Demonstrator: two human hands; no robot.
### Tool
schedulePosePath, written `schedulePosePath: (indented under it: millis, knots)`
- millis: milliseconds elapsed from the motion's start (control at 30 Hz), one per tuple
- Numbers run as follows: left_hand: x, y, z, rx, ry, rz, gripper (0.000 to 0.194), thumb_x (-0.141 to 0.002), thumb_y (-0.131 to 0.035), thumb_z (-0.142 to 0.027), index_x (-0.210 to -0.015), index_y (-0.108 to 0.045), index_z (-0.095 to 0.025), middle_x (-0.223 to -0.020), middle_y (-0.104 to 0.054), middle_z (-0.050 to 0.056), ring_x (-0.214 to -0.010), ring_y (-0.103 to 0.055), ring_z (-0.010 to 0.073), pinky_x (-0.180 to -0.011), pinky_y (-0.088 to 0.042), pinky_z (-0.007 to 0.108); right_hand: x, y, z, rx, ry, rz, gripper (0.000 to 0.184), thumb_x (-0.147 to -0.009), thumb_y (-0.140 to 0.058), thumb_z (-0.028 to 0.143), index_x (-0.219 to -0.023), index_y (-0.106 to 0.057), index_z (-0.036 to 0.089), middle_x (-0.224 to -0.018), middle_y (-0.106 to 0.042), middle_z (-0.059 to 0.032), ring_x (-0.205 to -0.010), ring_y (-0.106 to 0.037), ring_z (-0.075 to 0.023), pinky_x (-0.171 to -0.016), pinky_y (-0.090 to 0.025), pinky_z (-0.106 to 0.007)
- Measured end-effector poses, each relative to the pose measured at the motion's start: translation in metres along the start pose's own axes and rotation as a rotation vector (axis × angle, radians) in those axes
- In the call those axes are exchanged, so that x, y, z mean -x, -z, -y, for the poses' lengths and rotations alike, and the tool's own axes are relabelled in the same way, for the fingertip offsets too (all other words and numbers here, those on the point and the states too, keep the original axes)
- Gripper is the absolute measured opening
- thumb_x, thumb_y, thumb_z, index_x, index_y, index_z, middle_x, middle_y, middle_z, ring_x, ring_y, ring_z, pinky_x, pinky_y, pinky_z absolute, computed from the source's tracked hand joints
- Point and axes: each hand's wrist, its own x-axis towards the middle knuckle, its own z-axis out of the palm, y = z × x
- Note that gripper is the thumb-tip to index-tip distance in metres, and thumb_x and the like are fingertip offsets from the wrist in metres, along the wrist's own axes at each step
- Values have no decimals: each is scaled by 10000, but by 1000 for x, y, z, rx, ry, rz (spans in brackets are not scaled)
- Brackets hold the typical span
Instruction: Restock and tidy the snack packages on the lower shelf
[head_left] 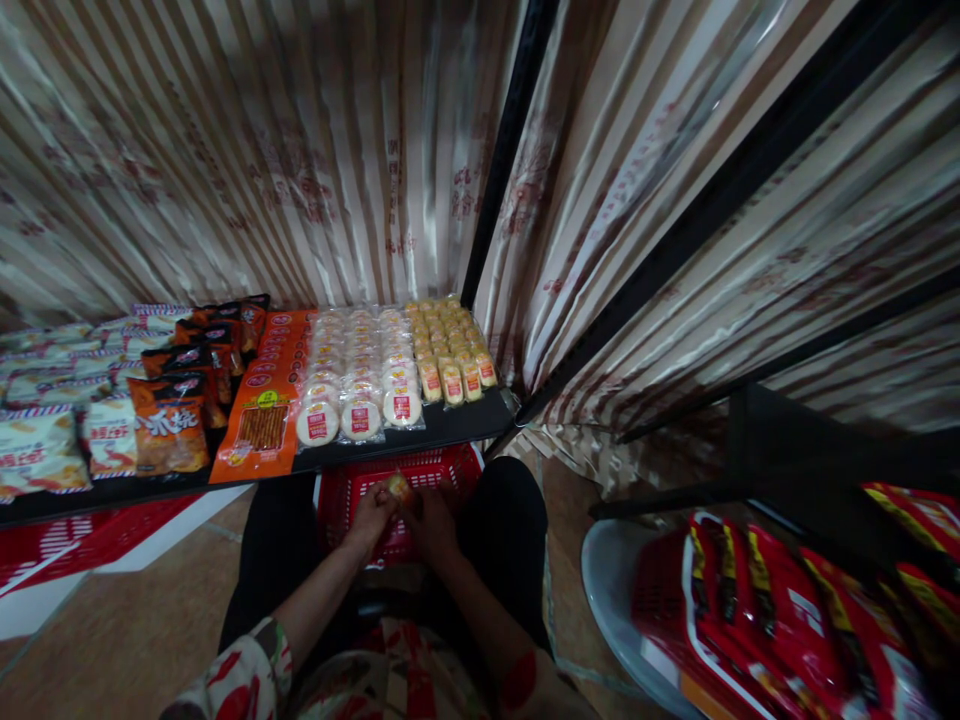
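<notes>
Above a red plastic basket (343, 482) between the knees, my left hand (373, 514) and my right hand (435, 525) come together. Both are closed around a small yellow wrapped snack (400, 487), whose lower part is hidden by the fingers. It resembles the rows of small yellow packaged snacks (450, 340) on the right end of the black shelf (405, 440) just ahead. Beside those rows lie round white rice crackers (362, 415) in clear wrappers, in several stacked rows.
Farther left on the shelf are an orange flat packet (264, 410), orange-black bags (171, 425) and white snack bags (41, 450). A striped curtain (315, 150) hangs behind dark metal posts (510, 150). On the floor to the right, a basket (686, 590) holds red packets (799, 620).
</notes>
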Motion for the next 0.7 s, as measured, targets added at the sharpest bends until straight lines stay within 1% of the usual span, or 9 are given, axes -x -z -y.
schedulePosePath:
  millis: [100, 167, 267, 333, 400, 500, 567, 700]
  knots:
    - [-1, -2, -2, -10, 3, -5, 171, -602, -644, -188, -757, -577, -156, -500, -488, -83, -437, -427, 60, -452, -325, 177, 0, 5, 1, -43, 4, 12, 301, -808, -538, 355, -1015, -600, 146, -1023, -636, -129, -959, -589, -240, -843, -428, -325]
    - [-2, -3, -4, -9, 1, -6, 174, -603, -638, -180, -765, -582, -153, -497, -484, -85, -429, -424, 58, -446, -317, 176, -1, 8, 1, -113, 18, 34, 273, -802, -541, 327, -993, -611, 145, -1003, -647, -119, -957, -590, -234, -847, -425, -325]
    - [-3, -3, -6, 0, -8, 1, 225, -608, -631, -170, -829, -598, -149, -516, -505, -80, -444, -452, 61, -456, -336, 176, -3, 10, -2, -224, 30, 64, 205, -817, -489, 239, -947, -628, 162, -960, -669, -84, -922, -606, -201, -840, -432, -304]
    - [-3, -3, -7, 7, -12, 9, 261, -611, -630, -179, -868, -601, -146, -543, -534, -67, -465, -484, 69, -467, -354, 179, -4, 10, -5, -268, 24, 73, 217, -827, -444, 194, -932, -632, 171, -935, -682, -63, -886, -622, -175, -818, -447, -280]
    - [-4, -4, -6, 13, -15, 13, 282, -610, -629, -194, -885, -593, -142, -556, -547, -61, -467, -493, 71, -468, -362, 182, -5, 10, -8, -298, 14, 75, 227, -817, -434, 170, -928, -632, 165, -924, -688, -59, -868, -634, -162, -796, -461, -261]
    - [-6, -5, -3, 24, -23, 17, 315, -600, -620, -207, -903, -568, -138, -521, -526, -77, -428, -460, 64, -456, -354, 182, -5, 11, -12, -338, -4, 70, 212, -790, -468, 164, -930, -628, 154, -936, -692, -67, -861, -645, -161, -783, -475, -257]
    - [-7, -6, -2, 31, -28, 29, 311, -587, -619, -219, -881, -559, -140, -493, -510, -85, -409, -443, 63, -447, -346, 182, -5, 12, -14, -355, -14, 63, 207, -768, -500, 164, -932, -625, 158, -936, -695, -65, -854, -650, -166, -779, -482, -267]
    - [-6, -10, -4, 43, -39, 67, 258, -546, -639, -258, -767, -557, -154, -485, -510, -74, -404, -438, 65, -436, -333, 184, -4, 15, -17, -374, -25, 35, 218, -740, -527, 162, -934, -625, 164, -924, -697, -61, -836, -653, -168, -774, -488, -279]
